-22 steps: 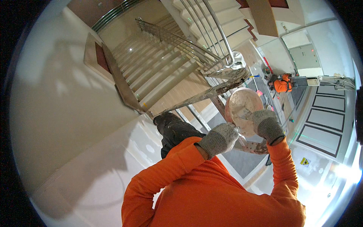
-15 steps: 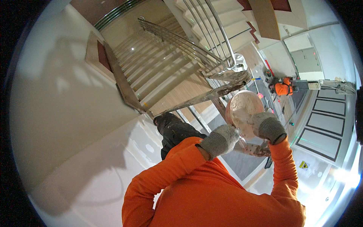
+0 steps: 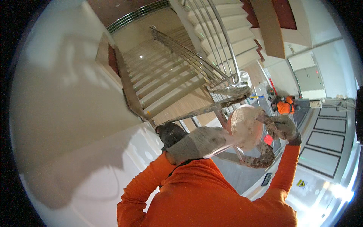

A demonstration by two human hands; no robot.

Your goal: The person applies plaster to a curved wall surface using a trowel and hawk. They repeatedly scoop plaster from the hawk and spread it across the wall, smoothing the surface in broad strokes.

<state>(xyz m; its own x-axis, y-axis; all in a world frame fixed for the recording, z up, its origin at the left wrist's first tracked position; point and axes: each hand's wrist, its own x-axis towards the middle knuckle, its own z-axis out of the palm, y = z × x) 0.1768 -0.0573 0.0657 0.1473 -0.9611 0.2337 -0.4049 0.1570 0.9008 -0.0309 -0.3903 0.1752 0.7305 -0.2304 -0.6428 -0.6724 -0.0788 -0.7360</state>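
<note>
My right hand (image 3: 283, 128), in a grey knit glove, is closed round a putty knife with a dirty blade (image 3: 262, 117) over the right rim of a pinkish bucket (image 3: 246, 130). Pale, wet-looking compound coats the bucket's inside. Left of the bucket, my gloved left hand (image 3: 193, 143) is smeared by motion, and its fingers cannot be made out. A pale, flat streak (image 3: 221, 150) runs from beneath that hand toward the bucket; what it is stays unclear.
A stained plank (image 3: 211, 109) crosses beyond my foot (image 3: 170, 133). Farther off, a staircase (image 3: 162, 81) descends beside metal railings (image 3: 193, 56). Down at the right, a person in orange (image 3: 285, 105) is among scattered tools. A bright lamp (image 3: 342, 192) glares at the lower right.
My left hand has swung left, away from the bucket. My right hand has shifted to the bucket's right rim, where the putty knife now shows. The whole view has tilted slightly.
</note>
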